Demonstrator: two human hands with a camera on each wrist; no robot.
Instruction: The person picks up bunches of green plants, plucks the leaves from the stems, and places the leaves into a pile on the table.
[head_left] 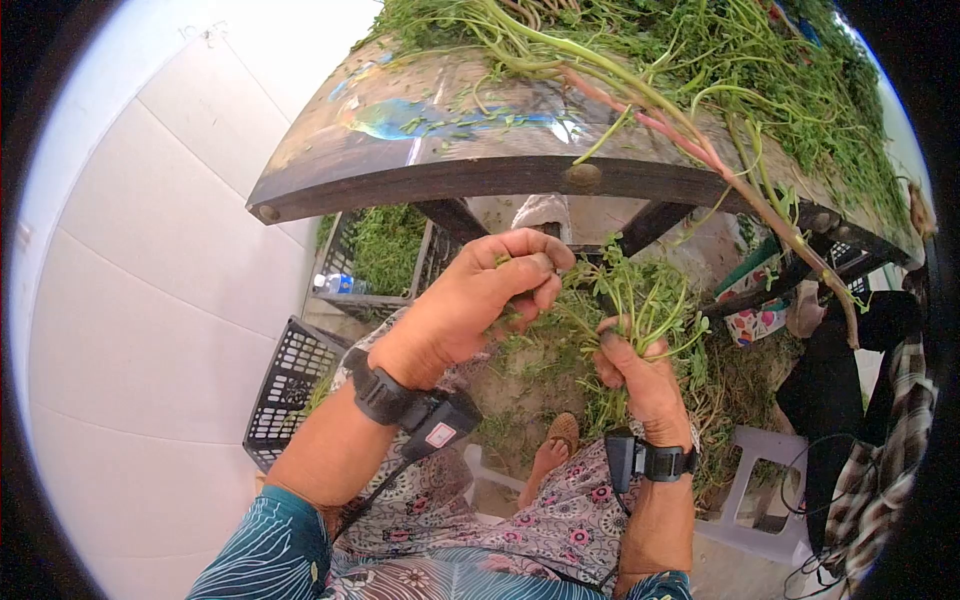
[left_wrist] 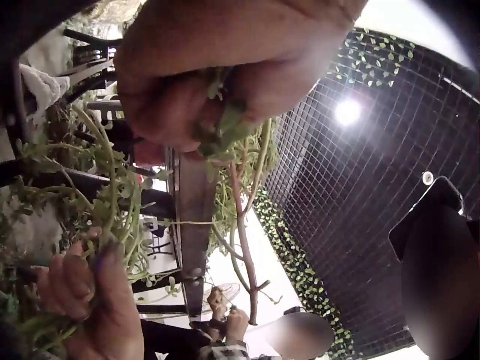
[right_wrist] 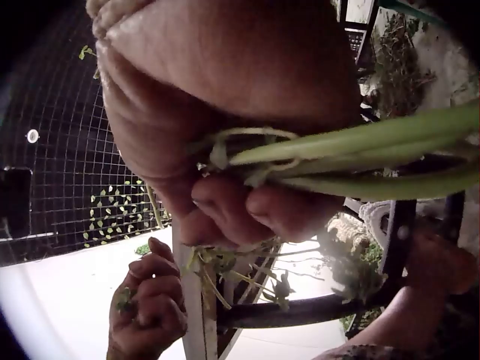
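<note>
My right hand (head_left: 645, 375) grips a bunch of leafy green stems (head_left: 645, 305), with the thumb laid across them and the leafy tops fanning out. The thick stem ends (right_wrist: 360, 154) run through its curled fingers in the right wrist view. To the left and a little higher, my left hand (head_left: 500, 285) has its fingers curled in. It pinches a small green sprig (left_wrist: 225, 127), whose leaves poke out between the fingers in the left wrist view. The rest of that sprig is hidden inside the hand.
A wooden table (head_left: 340, 180) stands ahead, heaped with greens (head_left: 720, 60); a long branched stem (head_left: 740, 185) hangs over its edge. Black crates (head_left: 295, 385) stand at left, one with greens and a bottle (head_left: 340, 284). A white plastic stool (head_left: 750, 480) is at right. Another person's hands (left_wrist: 229, 311) show beyond.
</note>
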